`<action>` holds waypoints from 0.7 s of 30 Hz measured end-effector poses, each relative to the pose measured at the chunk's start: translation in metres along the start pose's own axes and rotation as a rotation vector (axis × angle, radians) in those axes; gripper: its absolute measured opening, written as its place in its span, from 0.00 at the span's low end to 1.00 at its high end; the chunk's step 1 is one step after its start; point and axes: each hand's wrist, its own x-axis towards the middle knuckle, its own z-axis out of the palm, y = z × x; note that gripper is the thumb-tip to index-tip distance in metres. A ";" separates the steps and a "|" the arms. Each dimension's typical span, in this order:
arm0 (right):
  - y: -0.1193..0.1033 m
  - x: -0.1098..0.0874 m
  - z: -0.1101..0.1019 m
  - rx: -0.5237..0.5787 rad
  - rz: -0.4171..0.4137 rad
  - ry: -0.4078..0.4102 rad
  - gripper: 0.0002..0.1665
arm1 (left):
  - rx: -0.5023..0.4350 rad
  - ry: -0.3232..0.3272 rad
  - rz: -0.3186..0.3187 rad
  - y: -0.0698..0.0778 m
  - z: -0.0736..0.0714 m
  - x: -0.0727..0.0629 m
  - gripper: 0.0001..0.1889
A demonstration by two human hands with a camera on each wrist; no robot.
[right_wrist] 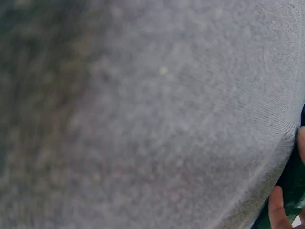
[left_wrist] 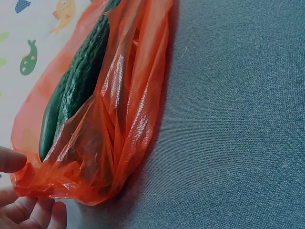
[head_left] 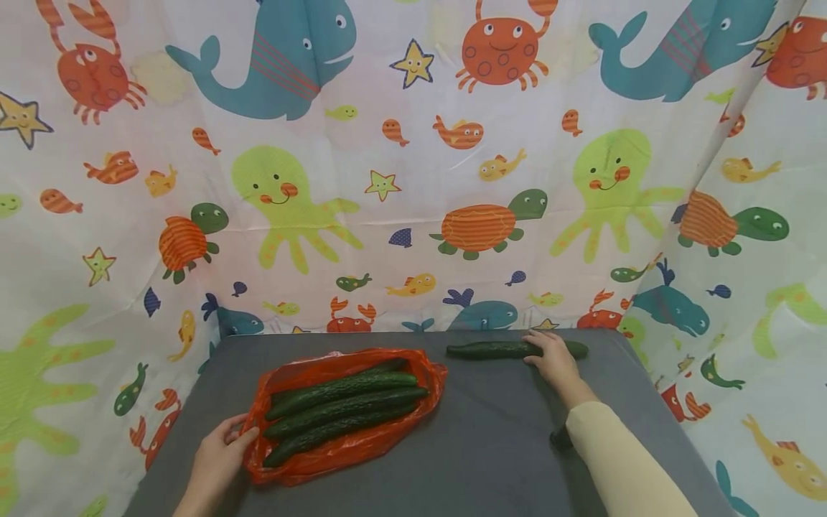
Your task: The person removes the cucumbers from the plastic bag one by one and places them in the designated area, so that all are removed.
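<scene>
The right hand (head_left: 555, 362) holds a long cucumber (head_left: 484, 350) at the far side of the table (head_left: 491, 445). Its thumb is on the near side and its fingers reach over the top, so they grip it from above. The left hand (head_left: 220, 456) pinches the left end of a red bag (head_left: 349, 451), with the thumb on top and the other fingers under the edge.

To do this well, I think the right hand should hold firmly but not squeeze, because more of the cucumber sticks out on the left and that end may dip. The left hand should pinch softly, since the thin bag could rip.

The held cucumber pokes out past the fingers on both sides. It is well apart from the left hand. The cucumbers in the bag (head_left: 349, 409) lie side by side, just beside the left fingers. Another dark green thing (head_left: 561, 439) is mostly hidden by the right sleeve (head_left: 620, 452), so I cannot tell what it is.
</scene>
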 end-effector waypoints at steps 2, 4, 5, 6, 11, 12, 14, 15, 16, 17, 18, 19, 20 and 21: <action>-0.001 0.000 -0.002 -0.006 0.038 -0.021 0.35 | 0.002 -0.003 0.003 0.000 -0.001 0.000 0.38; 0.000 0.000 -0.003 -0.008 0.070 -0.038 0.39 | 0.007 -0.011 0.003 0.001 -0.002 0.000 0.39; 0.000 0.000 -0.004 -0.003 0.082 -0.044 0.40 | 0.013 -0.015 0.003 0.001 -0.003 0.000 0.39; 0.000 0.000 -0.005 -0.002 0.092 -0.050 0.41 | 0.017 -0.019 0.002 0.001 -0.003 0.000 0.40; -0.005 0.000 -0.010 0.025 0.096 -0.037 0.43 | 0.021 -0.027 0.009 0.000 -0.005 0.001 0.40; -0.008 0.000 -0.012 0.034 0.089 -0.025 0.43 | 0.017 -0.025 0.012 0.000 -0.005 0.001 0.40; -0.017 0.000 -0.015 0.059 0.054 0.006 0.42 | 0.015 -0.021 0.014 -0.001 -0.004 0.002 0.41; -0.022 0.001 -0.017 0.070 0.029 0.022 0.41 | 0.013 -0.020 0.013 -0.001 -0.004 0.002 0.40; -0.028 0.001 -0.018 0.081 0.001 0.037 0.40 | 0.012 -0.017 0.011 -0.001 -0.003 0.002 0.40; -0.034 0.001 -0.019 0.092 -0.030 0.051 0.40 | 0.011 -0.013 0.009 -0.001 -0.003 0.002 0.40; -0.039 0.002 -0.020 0.107 -0.055 0.065 0.39 | 0.011 -0.010 0.009 -0.001 -0.002 0.003 0.40; -0.044 0.002 -0.021 0.119 -0.077 0.075 0.38 | 0.011 -0.007 0.007 -0.001 -0.002 0.003 0.39; -0.050 0.002 -0.023 0.136 -0.093 0.083 0.37 | 0.008 -0.004 0.006 -0.001 -0.001 0.003 0.39; -0.056 0.003 -0.024 0.151 -0.100 0.086 0.37 | 0.006 -0.003 0.008 -0.001 -0.001 0.003 0.39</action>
